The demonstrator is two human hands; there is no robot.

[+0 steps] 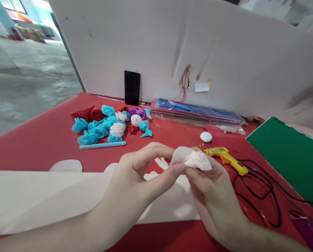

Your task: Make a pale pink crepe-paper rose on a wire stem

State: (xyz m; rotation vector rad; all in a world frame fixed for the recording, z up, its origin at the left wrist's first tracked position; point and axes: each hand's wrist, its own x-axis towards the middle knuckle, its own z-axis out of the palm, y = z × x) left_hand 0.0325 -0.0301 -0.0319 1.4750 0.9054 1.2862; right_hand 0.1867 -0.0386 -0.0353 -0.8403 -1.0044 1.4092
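Note:
A pale pink paper flower point(197, 159) with a wide outer petal is held between my two hands, above a long strip of pale paper point(54, 196). My left hand point(143, 178) pinches the petal's left side between thumb and fingers. My right hand point(211, 189) grips the flower's base from below and the right. Just right of the flower, a yellow glue gun point(228, 159) lies on the red table. Cut petal pieces point(67, 165) lie along the strip's far edge, some partly hidden behind my left hand.
Blue, red, pink and purple paper flowers point(98, 130) are heaped at the back left, beside a light blue pen point(102, 145). A black phone point(132, 88) leans on the wall. Plastic-wrapped paper point(198, 113), a white round object point(206, 137), black cable point(272, 189) and green board point(290, 157) sit farther right.

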